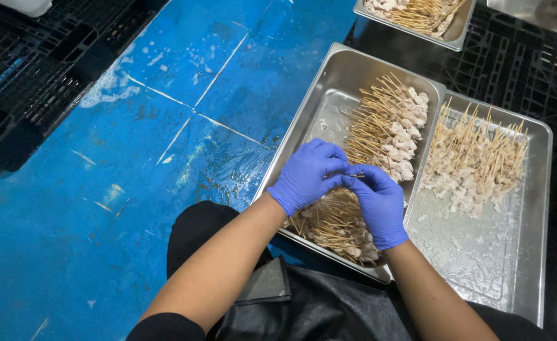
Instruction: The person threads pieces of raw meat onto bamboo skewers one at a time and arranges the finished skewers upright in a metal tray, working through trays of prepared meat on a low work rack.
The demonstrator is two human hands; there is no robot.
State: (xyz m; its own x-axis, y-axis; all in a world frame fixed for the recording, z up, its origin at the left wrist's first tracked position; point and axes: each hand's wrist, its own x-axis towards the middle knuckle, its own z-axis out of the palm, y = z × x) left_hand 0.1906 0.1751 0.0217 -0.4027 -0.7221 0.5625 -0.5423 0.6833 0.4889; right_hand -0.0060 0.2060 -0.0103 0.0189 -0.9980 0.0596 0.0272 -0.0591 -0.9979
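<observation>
My left hand (307,175) and my right hand (379,205), both in blue gloves, meet above a steel tray (329,95). Between their fingertips they pinch a thin wooden skewer (354,175); whether meat is on it is hidden by the fingers. The tray beneath holds rows of skewered pale meat pieces (389,136), with another heap of skewers (338,227) right under my hands. The tray's far left part is bare metal.
A second steel tray (518,252) of skewered meat lies to the right. A third tray (458,31) with skewers sits at the top. Black plastic pallets (525,69) carry the trays. A wet blue floor (101,189) spreads left. A black apron covers my lap.
</observation>
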